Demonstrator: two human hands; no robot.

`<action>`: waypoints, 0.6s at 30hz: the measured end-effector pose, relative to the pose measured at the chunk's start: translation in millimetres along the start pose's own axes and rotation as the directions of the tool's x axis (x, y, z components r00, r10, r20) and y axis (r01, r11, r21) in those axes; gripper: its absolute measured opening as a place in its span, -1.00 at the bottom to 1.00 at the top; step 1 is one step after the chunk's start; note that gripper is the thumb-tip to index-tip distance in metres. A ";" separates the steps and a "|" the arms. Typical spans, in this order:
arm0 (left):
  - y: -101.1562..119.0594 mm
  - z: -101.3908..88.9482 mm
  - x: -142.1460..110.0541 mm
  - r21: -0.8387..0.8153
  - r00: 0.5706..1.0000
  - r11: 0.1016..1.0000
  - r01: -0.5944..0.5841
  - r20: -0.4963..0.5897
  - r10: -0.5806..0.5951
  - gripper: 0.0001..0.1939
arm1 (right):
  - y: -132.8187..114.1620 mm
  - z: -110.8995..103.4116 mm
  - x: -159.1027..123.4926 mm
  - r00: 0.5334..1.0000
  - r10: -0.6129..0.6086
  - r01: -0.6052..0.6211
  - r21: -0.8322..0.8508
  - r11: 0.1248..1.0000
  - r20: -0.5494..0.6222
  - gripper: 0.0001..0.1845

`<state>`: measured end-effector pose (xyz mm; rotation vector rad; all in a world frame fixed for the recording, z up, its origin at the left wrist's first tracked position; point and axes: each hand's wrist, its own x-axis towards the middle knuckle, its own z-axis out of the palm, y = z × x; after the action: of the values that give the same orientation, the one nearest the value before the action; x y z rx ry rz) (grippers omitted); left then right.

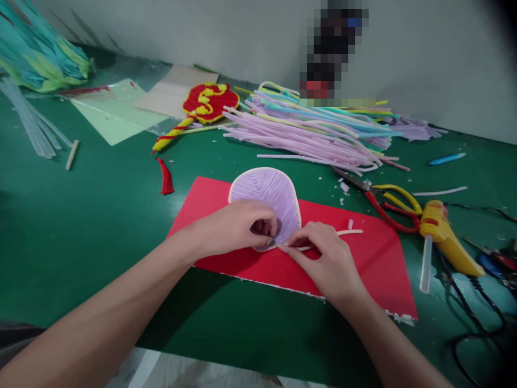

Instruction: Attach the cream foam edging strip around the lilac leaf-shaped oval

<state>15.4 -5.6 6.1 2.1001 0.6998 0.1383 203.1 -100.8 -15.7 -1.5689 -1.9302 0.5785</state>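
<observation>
A purple fan-shaped piece [269,194] made of pipe cleaners, edged in white, lies on a red sheet [375,253] on the green table. My left hand [236,226] rests on its lower left part, fingers curled and pressing the bottom edge. My right hand [327,258] sits at its lower right, fingers pinched on a white pipe cleaner [349,232] that runs out to the right over the red sheet. Both hands meet at the piece's bottom tip, which they hide.
A heap of purple and pastel pipe cleaners [307,132] lies behind. Red-and-yellow scissors [383,202] and a yellow glue gun [448,240] with its cord sit at the right. A red and yellow fan with tassel [204,105], paper sheets [115,110] and clear sticks [34,126] lie at the left.
</observation>
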 end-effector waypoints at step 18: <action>3.1 0.3 0.5 0.065 1.000 0.998 -0.014 -0.010 0.014 -0.94 | 0.2 0.9 -0.5 1.000 0.019 -0.019 0.008 1.000 0.002 -0.88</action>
<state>17.2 -6.9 8.3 2.1685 0.7043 0.1354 202.7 -101.2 -16.6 -1.5841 -1.9139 0.5957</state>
